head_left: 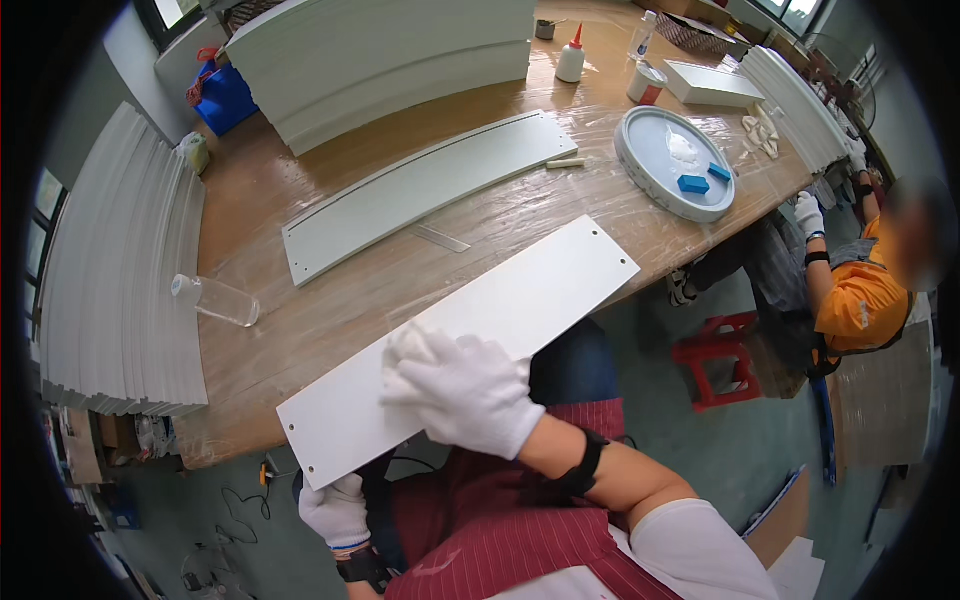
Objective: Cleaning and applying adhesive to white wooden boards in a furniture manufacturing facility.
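A long white panel (530, 300) with small holes at its ends lies slanted across the near edge of the wooden table (300, 330). My right hand (470, 390), in a white glove, presses a white cloth (408, 345) flat onto the panel's near half. My left hand (337, 510), also gloved, sits below the table edge and grips the panel's near end from underneath. A second white panel (420, 190) lies farther back on the table.
Stacks of white panels (120, 290) line the left, back and right. A round white tray (672, 160) holds blue blocks and paste. A glue bottle (571, 58), a clear bottle (215, 300) and a small jar (647, 84) stand about. A person in orange (860, 300) sits at right beside a red stool (720, 355).
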`<control>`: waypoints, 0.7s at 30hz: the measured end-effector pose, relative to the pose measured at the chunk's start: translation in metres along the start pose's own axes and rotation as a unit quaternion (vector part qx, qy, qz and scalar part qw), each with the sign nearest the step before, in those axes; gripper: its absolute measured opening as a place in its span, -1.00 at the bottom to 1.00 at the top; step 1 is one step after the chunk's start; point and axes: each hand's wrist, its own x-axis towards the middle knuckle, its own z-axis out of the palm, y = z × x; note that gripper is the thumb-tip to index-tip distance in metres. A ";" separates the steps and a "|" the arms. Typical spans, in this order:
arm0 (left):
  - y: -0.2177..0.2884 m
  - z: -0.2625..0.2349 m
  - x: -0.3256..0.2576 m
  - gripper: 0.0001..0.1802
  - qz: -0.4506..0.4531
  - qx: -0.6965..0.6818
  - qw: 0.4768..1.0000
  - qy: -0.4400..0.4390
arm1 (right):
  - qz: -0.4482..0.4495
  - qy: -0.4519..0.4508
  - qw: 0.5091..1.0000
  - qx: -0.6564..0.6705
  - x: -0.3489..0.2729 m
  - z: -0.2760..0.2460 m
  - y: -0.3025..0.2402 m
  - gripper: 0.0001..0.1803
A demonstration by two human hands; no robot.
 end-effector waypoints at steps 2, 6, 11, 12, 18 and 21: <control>0.000 0.003 0.002 -0.48 -0.010 -0.121 0.990 0.066 | -0.082 0.088 0.992 -0.023 0.003 0.045 -0.003 -0.55; 0.004 -0.004 0.013 -0.57 -0.046 -0.007 0.992 0.113 | 0.037 0.051 0.993 -0.097 -0.006 0.006 0.055 -0.73; -0.014 0.010 0.031 -0.63 -0.108 0.048 0.992 0.047 | 0.354 0.085 0.876 -0.316 -0.028 -0.086 0.195 -0.71; -0.016 0.018 0.036 -0.60 -0.126 0.038 0.990 0.056 | 0.350 0.095 0.872 -0.328 -0.024 -0.093 0.194 -0.71; -0.003 0.023 0.044 -0.21 -0.156 -0.095 0.983 -0.036 | 0.060 0.043 0.970 -0.233 0.044 0.031 0.072 -0.68; 0.007 0.009 0.026 -0.15 -0.155 -0.126 0.979 -0.033 | -0.128 -0.042 0.984 -0.112 0.054 0.095 -0.058 -0.54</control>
